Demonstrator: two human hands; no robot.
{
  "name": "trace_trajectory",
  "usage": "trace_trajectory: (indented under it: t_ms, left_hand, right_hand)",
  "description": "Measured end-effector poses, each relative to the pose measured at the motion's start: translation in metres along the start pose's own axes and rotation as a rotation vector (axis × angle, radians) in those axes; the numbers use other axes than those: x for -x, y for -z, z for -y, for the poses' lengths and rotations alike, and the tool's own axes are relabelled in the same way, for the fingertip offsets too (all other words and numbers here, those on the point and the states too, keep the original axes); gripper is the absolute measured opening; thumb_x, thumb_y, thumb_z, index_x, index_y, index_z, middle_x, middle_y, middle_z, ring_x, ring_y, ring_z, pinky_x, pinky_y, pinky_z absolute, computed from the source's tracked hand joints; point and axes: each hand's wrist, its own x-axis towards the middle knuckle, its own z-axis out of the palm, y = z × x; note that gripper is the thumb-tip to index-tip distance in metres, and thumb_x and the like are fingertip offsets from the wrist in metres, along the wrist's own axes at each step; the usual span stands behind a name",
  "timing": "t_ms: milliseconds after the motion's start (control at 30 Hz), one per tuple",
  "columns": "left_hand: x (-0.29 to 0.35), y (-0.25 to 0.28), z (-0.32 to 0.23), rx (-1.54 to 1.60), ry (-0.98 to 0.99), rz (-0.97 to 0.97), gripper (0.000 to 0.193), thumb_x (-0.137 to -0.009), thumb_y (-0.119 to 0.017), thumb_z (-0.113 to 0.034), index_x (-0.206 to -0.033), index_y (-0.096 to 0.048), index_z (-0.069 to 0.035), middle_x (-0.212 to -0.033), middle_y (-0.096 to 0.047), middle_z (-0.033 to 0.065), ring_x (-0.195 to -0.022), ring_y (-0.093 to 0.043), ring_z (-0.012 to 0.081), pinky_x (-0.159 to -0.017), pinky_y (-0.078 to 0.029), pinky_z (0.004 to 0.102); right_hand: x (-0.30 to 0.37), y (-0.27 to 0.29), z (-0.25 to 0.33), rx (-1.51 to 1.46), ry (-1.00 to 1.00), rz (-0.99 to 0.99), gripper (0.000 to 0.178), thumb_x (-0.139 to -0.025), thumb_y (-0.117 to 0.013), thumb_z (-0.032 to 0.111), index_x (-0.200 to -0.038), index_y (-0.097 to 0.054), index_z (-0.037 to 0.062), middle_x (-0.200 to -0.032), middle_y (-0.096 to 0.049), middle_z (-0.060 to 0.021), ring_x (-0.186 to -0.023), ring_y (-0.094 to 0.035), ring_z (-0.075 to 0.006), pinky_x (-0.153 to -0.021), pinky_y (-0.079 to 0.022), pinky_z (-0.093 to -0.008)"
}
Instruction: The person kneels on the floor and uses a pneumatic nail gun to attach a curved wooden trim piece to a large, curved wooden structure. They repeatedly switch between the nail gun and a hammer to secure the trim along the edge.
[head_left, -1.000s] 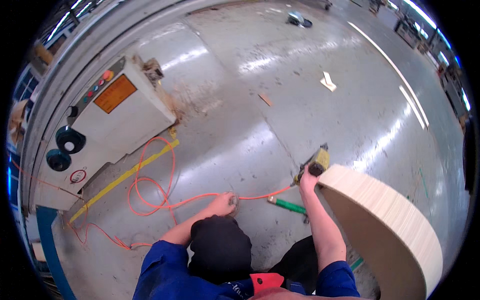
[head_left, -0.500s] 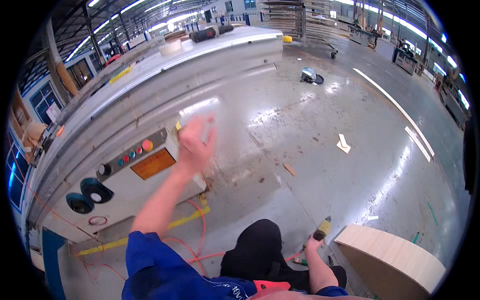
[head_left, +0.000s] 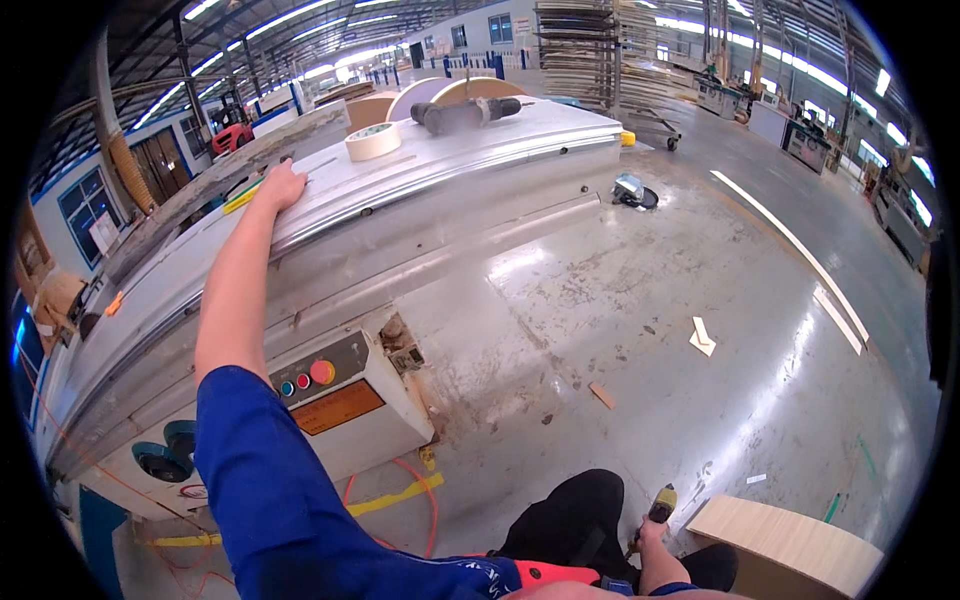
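My left hand (head_left: 284, 188) reaches far forward onto the grey metal machine table (head_left: 330, 195). Its fingers are bent together at the surface, and whatever they may pinch is too small to make out. Beside it lies a yellow, narrow object (head_left: 242, 197). Farther right on the table are a roll of cream tape (head_left: 373, 142) and a dark, blurred handheld tool (head_left: 465, 115). Low by my knee, my right hand (head_left: 652, 537) is wrapped round a yellow-and-black power tool (head_left: 662, 503), its nose pointing up and away. A curved pale wood panel (head_left: 790, 535) stands just right of it.
The machine's control box (head_left: 350, 400) with a red button juts out below my left arm. An orange hose (head_left: 434, 510) trails on the floor. Wood scraps (head_left: 702, 338), long pale strips (head_left: 790, 240) and a small silver-and-black device (head_left: 632, 190) lie about. Stacked boards (head_left: 578, 60) stand behind.
My left hand has moved from above the control box forward and left onto the table. The view has shifted, showing more tabletop. My right hand still holds the power tool.
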Motion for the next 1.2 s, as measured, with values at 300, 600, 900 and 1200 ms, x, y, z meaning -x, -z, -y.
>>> trace_trajectory:
  t_ms: [300, 600, 900, 1200]
  left_hand:
    - [0.016, 0.016, -0.016, 0.194, -0.022, -0.104, 0.03, -0.077, -0.075, -0.029, -0.087, -0.076, -0.001, -0.091, -0.072, 0.0229, -0.087, -0.07, 0.0329, -0.083, -0.053, 0.0391]
    - [0.016, 0.017, -0.026, 0.488, -0.219, -0.103, 0.021, -0.083, -0.069, -0.019, -0.09, -0.069, 0.001, -0.088, -0.071, 0.0135, -0.08, -0.066, 0.0212, -0.078, -0.051, 0.0326]
    - [0.011, 0.012, -0.021, 0.271, -0.204, -0.344, 0.028, -0.089, -0.062, -0.027, -0.097, -0.072, -0.002, -0.096, -0.071, 0.0204, -0.093, -0.068, 0.0356, -0.083, -0.051, 0.0441]
    - [0.047, 0.032, -0.058, 0.268, -0.158, -0.213, 0.031, -0.09, -0.059, -0.029, -0.105, -0.071, -0.005, -0.109, -0.066, 0.0217, -0.11, -0.06, 0.0382, -0.096, -0.048, 0.0447]
  right_hand:
    - [0.037, 0.01, 0.056, 0.066, -0.174, 0.038, 0.035, -0.077, -0.073, 0.002, -0.108, -0.057, 0.0057, -0.089, -0.058, -0.0051, -0.075, -0.054, -0.021, -0.065, -0.046, -0.0406]
    - [-0.001, 0.01, 0.005, 0.026, -0.055, -0.008, 0.031, -0.073, -0.076, 0.004, -0.099, -0.06, 0.0018, -0.086, -0.062, -0.0066, -0.075, -0.059, -0.0221, -0.069, -0.048, -0.0391]
    - [-0.009, 0.011, 0.009, -0.056, -0.033, -0.004, 0.035, -0.077, -0.075, 0.005, -0.108, -0.059, 0.0001, -0.093, -0.063, -0.0091, -0.082, -0.06, -0.0245, -0.075, -0.05, -0.041]
    - [-0.012, 0.001, -0.016, 0.152, 0.084, 0.063, 0.03, -0.071, -0.079, 0.01, -0.093, -0.06, 0.0038, -0.079, -0.061, -0.0082, -0.07, -0.059, -0.026, -0.064, -0.048, -0.0435]
